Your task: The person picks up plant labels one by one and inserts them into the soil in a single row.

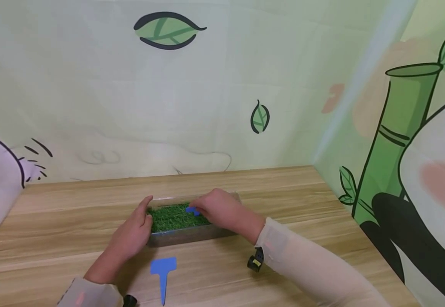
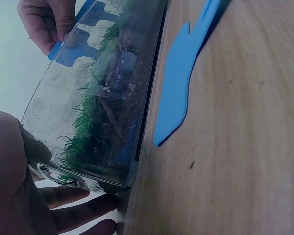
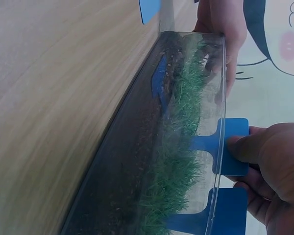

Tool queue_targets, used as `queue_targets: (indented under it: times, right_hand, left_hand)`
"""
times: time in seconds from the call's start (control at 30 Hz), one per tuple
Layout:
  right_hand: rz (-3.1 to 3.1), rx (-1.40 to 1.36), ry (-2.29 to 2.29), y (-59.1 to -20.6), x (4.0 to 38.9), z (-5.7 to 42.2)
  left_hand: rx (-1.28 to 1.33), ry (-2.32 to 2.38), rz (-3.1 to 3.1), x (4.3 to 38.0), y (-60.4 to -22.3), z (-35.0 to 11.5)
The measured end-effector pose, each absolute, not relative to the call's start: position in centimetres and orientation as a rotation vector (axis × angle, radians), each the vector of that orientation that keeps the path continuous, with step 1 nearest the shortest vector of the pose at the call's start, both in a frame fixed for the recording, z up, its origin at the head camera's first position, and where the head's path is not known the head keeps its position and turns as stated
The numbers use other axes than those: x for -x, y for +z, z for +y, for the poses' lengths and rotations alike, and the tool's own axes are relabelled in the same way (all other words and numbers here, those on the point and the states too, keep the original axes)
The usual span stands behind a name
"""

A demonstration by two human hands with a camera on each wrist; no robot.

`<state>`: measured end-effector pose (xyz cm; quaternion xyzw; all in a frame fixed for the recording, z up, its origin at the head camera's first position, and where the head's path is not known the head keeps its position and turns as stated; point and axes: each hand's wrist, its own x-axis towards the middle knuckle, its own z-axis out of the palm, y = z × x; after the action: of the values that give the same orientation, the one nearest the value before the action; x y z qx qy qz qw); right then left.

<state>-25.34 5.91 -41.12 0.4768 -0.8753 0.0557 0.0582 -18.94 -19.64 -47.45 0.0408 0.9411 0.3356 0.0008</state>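
A clear plastic planter box (image 1: 192,236) holds dark soil and short green grass (image 1: 172,218). At its left end my left hand (image 1: 132,230) grips the end wall, the thumb over the rim and the fingers outside in the left wrist view. My right hand (image 1: 220,209) pinches the head of a blue T-shaped plant label (image 3: 232,147) whose stem points down into the grass. A second blue plant label (image 3: 230,208) stands upright beside it. Another blue plant label (image 1: 163,268) lies flat on the table in front of the box, touched by neither hand.
The wood-grain table (image 1: 284,264) meets a printed backdrop (image 1: 192,102) behind the box. A panda and bamboo print (image 1: 403,128) covers the right side. Through the box's front wall a blue patch (image 3: 159,78) shows; whether it is a reflection I cannot tell.
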Motion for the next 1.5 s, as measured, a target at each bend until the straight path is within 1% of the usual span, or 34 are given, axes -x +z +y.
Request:
queue_targets:
  times: [0.67, 1.27, 1.5]
  right_hand:
    - [-2.562, -1.473, 0.048, -41.5, 25.1, 6.4]
    - [-2.503, -1.437, 0.175, -41.3, 24.5, 7.5]
    - [-2.425, -1.466, 0.188, -41.2, 23.9, 7.8]
  left_hand:
    - [-0.115, 1.049, 2.952, 18.9, -47.6, -19.5]
    - [-0.105, 1.055, 2.935, 18.8, -47.5, -19.5]
    - [-0.116, 1.053, 2.94, 18.8, -47.2, -19.4]
